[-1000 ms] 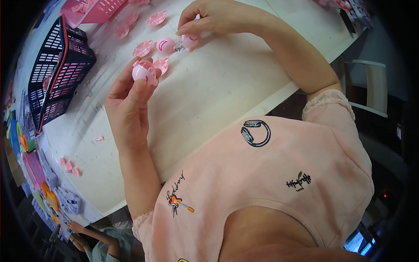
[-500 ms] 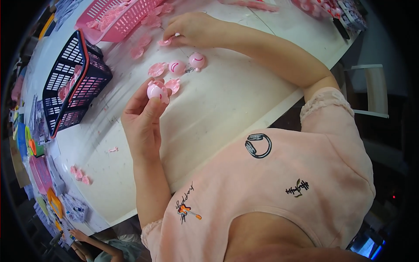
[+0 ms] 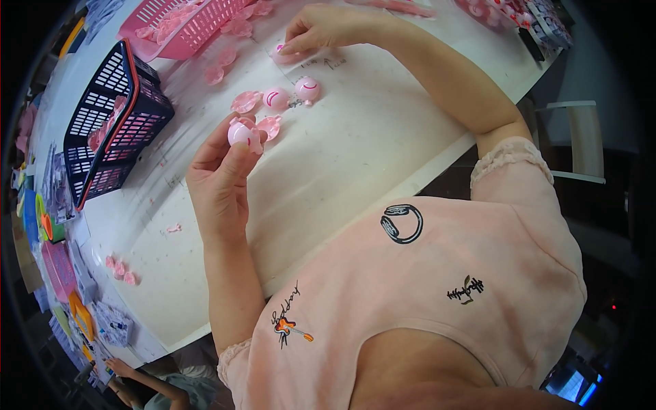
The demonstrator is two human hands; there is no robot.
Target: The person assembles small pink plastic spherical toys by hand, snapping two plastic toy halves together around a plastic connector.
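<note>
My left hand [image 3: 222, 174] pinches a small pink round plastic toy part [image 3: 244, 134] between thumb and fingers, raised over the white table. The part has a knob on top and a dark pink curved line. Farther off, the closed fingers of my right hand [image 3: 316, 31] are on another pink plastic piece [image 3: 281, 55] at the tabletop; the fingers partly cover it. Between the hands lie two pink balls, one with a curved mark [image 3: 275, 98] and one beside it [image 3: 307, 89]. A pink translucent shell [image 3: 246, 102] lies left of them, and a second shell [image 3: 270, 127] lies just behind the held part.
A dark blue basket [image 3: 140, 116] with pink pieces stands at the left. Behind it is a pink basket [image 3: 195, 34] full of pink parts. Loose shells [image 3: 214, 74] lie near the baskets, with small pink pieces [image 3: 121, 269] at the near left. Another person's arm [image 3: 154, 383] shows lower left.
My right hand has moved up and to the right, away from the loose shells, with a pink piece at its fingertips. My left hand still holds its part, almost unmoved.
</note>
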